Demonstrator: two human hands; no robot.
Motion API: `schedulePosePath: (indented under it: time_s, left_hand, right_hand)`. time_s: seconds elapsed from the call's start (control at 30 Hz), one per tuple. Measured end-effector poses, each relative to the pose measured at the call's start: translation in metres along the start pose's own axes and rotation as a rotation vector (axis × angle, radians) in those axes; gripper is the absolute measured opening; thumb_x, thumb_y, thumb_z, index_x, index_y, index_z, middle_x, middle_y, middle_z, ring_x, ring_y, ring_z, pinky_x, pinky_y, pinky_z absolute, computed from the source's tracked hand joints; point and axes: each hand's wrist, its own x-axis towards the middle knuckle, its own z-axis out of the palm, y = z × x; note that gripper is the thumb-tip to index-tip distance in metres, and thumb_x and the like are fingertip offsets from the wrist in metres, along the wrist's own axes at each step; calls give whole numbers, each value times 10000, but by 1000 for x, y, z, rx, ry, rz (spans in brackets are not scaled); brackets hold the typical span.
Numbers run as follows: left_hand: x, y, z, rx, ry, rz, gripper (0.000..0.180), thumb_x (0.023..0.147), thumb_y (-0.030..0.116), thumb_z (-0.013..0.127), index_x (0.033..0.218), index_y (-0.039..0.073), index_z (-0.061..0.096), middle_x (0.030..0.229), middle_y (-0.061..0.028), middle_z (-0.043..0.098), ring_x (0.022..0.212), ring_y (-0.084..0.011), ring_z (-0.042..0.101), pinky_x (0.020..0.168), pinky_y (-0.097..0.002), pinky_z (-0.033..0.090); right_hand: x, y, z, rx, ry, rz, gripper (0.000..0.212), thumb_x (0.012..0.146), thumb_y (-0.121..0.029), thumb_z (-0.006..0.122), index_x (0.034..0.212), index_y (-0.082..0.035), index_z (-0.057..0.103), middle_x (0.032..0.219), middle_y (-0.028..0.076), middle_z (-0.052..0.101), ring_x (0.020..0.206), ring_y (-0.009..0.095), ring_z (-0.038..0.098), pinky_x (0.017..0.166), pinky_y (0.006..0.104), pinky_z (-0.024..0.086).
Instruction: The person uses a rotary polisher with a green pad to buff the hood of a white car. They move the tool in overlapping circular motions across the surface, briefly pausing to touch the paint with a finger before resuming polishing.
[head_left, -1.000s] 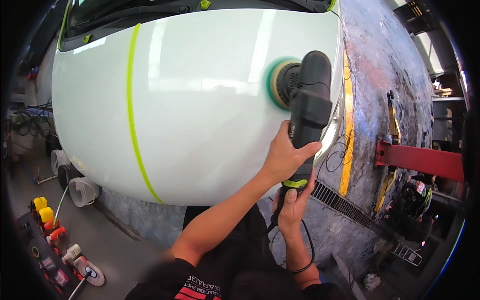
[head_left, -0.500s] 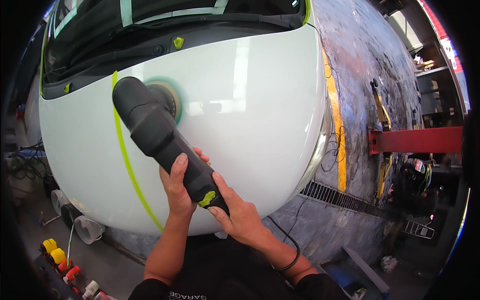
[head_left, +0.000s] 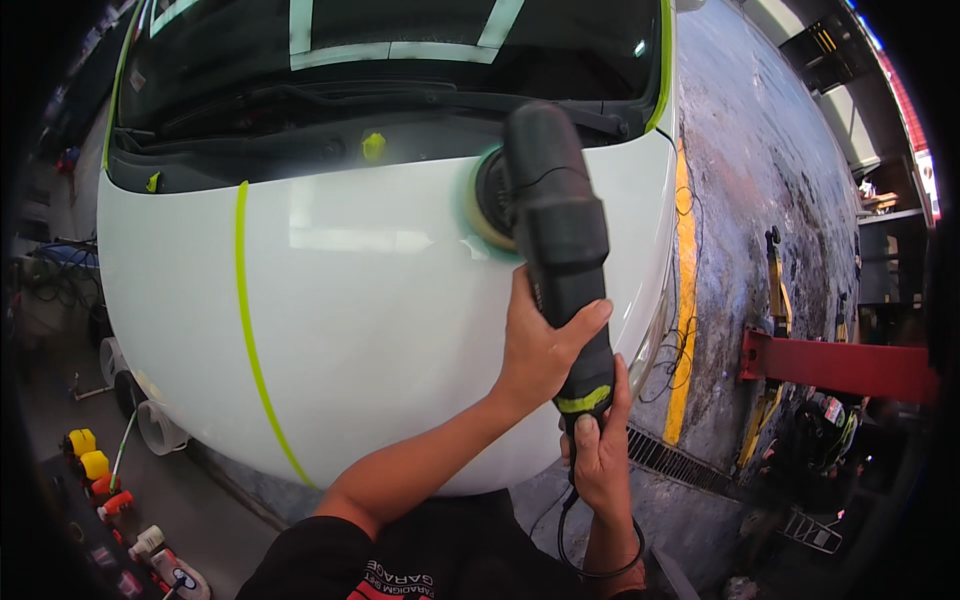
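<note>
Both my hands are closed around a black polisher (head_left: 562,225). My left hand (head_left: 545,340) wraps the body behind its head, thumb across the top. Farther back, my right hand (head_left: 598,455) grips the rear end, near a strip of yellow-green tape (head_left: 584,400). The polisher's round pad (head_left: 486,205) rests on the white car hood (head_left: 350,340), close to the windshield edge at the right; its rim looks blurred. A black cord (head_left: 562,530) trails from the polisher's rear past my right wrist. A yellow-green tape line (head_left: 248,310) runs down the hood's left part.
Beyond the hood lies the dark windshield (head_left: 390,90), edged with tape. At right are a yellow floor line (head_left: 684,330), a drain grate (head_left: 680,465) and a red lift arm (head_left: 840,367). Lower left, several bottles (head_left: 95,465) stand near a white bucket (head_left: 160,428).
The polisher has swept right across the hood with both hands on it, from beside the tape line toward the right side. It now points more straight ahead. The view has shifted a little.
</note>
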Motion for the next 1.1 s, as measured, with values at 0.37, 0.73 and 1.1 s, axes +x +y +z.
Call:
schedulePosePath:
  time_s: [0.37,0.73,1.1]
  left_hand:
    - [-11,42,-56,61,-55,-108,686,916,216,866,1413,-10,450,1169,-116,634,1049,-177,654,927,-345,564]
    - [-59,112,-216,-100,191,-8,528,1024,382,639,1333,-38,555,1212,-170,661,1053,-264,711,912,-432,622]
    - [-53,78,-134,-89,137,-127,540,959,284,716,1340,-51,531,1184,-173,641,1040,-261,701,898,-422,616]
  right_hand:
    - [-21,-3,58,-24,5,45,889,1128,-517,524,1739,-144,-2,1007,82,592,688,93,529,564,247,450]
    - [3,-42,177,-501,-426,-326,911,1006,-312,759,1742,-172,240,1019,143,607,738,339,693,604,460,582]
    - [-11,-20,92,-470,-347,-195,869,1048,-367,712,1726,-93,242,1247,223,642,897,445,717,771,493,610]
